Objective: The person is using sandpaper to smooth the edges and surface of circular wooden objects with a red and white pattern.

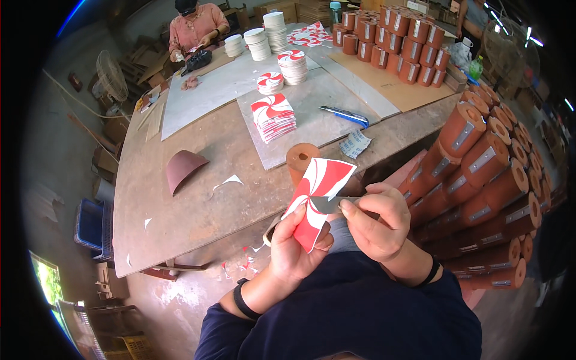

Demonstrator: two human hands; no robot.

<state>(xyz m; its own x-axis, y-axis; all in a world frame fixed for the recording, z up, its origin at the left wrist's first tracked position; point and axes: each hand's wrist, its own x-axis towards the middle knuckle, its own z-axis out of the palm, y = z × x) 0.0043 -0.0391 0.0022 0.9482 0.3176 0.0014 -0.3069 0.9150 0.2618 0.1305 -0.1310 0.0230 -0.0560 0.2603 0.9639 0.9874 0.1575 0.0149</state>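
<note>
My left hand (294,246) is closed on a card (324,180) printed with a red and white swirl, holding it tilted above my lap. My right hand (379,219) pinches a thin dark grey flat piece (327,205), which lies across the card's face; its exact kind cannot be made out. Just beyond the card, a brown cylinder (302,156) with a hole in its top stands at the table edge, partly hidden by it. Farther off sits a stack of square swirl cards (275,117). To its right lies a blue utility knife (345,115).
On the wooden table (156,204) are a curved brown sheet (183,171), paper scraps and a small printed packet (355,144). Stacks of round discs (258,45) stand farther back. Brown cylinders (480,159) are piled at my right. Another person (198,30) works across the table.
</note>
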